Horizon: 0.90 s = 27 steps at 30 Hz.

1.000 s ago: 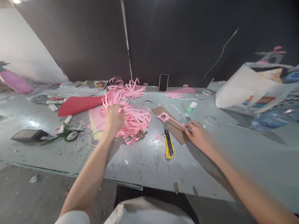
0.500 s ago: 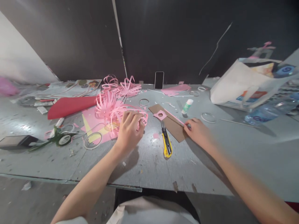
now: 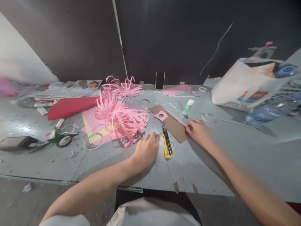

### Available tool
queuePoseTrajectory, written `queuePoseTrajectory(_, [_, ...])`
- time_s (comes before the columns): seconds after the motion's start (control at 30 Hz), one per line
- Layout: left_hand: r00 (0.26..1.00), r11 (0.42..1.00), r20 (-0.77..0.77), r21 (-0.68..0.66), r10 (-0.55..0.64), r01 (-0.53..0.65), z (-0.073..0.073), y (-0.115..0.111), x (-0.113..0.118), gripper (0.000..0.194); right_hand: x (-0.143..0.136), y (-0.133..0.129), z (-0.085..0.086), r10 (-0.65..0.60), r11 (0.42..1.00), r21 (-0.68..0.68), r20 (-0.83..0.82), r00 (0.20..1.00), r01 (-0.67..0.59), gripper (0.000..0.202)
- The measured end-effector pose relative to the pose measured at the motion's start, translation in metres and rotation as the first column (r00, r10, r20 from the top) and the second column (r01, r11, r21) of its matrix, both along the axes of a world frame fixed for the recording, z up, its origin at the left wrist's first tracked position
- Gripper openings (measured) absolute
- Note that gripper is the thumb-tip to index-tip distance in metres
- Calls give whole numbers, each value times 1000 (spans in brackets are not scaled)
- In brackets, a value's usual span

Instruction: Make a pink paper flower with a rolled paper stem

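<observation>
My left hand (image 3: 147, 150) is low over the table, its fingers curled and pressed together at the tips. Whatever they pinch is hidden under them. Just right of it lies a yellow utility knife (image 3: 167, 144), its blade end toward a small pink paper piece with a round hole (image 3: 161, 115). That piece rests on a brown cardboard strip (image 3: 176, 128). My right hand (image 3: 199, 133) is closed on the near end of a thin pink paper strip (image 3: 175, 117), along the cardboard's right edge. Left of my left hand sits a pink fringed paper bundle (image 3: 129, 121).
A glue stick (image 3: 188, 107) stands behind my right hand. Scissors (image 3: 63, 141) and a wire ring (image 3: 93, 142) lie left, near red paper (image 3: 72, 106). A phone (image 3: 160, 80) leans on the back wall. A white bag (image 3: 232, 84) and plastic bottle (image 3: 265, 116) are at right.
My left hand has let go of the pink fringed bundle and moved right and down, over where a small pink scrap lay. The bundle now rests on the table. My right hand has barely moved.
</observation>
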<state>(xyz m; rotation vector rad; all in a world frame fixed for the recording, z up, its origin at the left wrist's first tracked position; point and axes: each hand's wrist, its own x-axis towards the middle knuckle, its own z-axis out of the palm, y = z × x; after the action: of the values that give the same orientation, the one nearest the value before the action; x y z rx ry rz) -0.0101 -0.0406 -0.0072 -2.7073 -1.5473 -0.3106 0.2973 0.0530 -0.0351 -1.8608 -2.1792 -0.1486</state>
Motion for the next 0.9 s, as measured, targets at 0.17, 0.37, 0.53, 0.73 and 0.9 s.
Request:
queuePoseTrajectory(0.17, [981, 980, -144, -130, 129, -148, 2, 1, -2, 39, 2, 1, -3, 6, 1000, 0, -2, 1000, -6, 17])
queuePoseTrajectory(0.37, [979, 966, -184, -224, 87, -128, 9, 3, 0, 38, 2, 1, -5, 10, 1000, 13, -14, 1000, -10, 18])
queuePoseTrajectory(0.53, [982, 963, -168, -239, 86, -125, 11, 3, 0, 34, 2, 2, -4, 11, 1000, 0, -24, 1000, -11, 18])
queuePoseTrajectory(0.73, [991, 978, -74, -172, 108, -120, -4, 9, -5, 27, 3, 1, -5, 12, 1000, 18, -1, 1000, -12, 20])
queuePoseTrajectory(0.9, [987, 976, -19, -147, 160, -161, -4, 20, -11, 26, 5, 2, -6, 31, 999, 29, 10, 999, -31, 19])
